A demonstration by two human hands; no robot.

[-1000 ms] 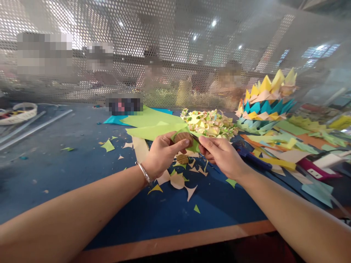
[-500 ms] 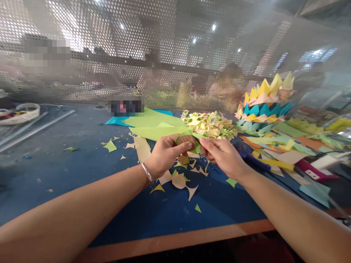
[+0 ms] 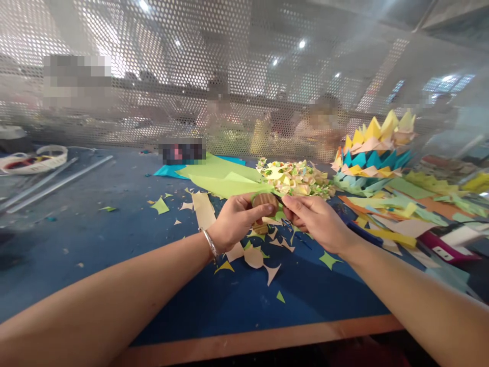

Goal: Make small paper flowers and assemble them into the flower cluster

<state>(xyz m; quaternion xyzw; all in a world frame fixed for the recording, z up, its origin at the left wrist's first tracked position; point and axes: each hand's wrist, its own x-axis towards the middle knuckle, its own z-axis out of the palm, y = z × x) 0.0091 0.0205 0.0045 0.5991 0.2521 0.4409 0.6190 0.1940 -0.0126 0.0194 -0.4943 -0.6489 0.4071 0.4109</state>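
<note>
Fingers of my left hand (image 3: pixel 240 216) wrap round a small brown ridged disc (image 3: pixel 264 203), with the thumb across its front. Light green paper (image 3: pixel 229 181) runs from the hands toward the back. Just to the right, my right hand (image 3: pixel 311 216) is closed in a pinch on a thin dark tool, mostly hidden by the fingers, its tip touching the disc's right side. Under the hands lies another brown piece (image 3: pixel 260 227) among cut paper scraps (image 3: pixel 254 256). Behind them is a heap of small pale curled paper pieces (image 3: pixel 296 177).
A tiered folded-paper piece (image 3: pixel 376 148) stands at the back right, with coloured paper strips (image 3: pixel 397 214) and a magenta power strip (image 3: pixel 445 250) before it. Far left are a white tape roll (image 3: pixel 53 158) and clear rods (image 3: pixel 61 183). A perforated screen (image 3: pixel 160 102) borders the blue table (image 3: pixel 114 239).
The whole view has shifted, so the table and both hands sit slightly farther right and lower. Both hands keep their hold, with little change between them.
</note>
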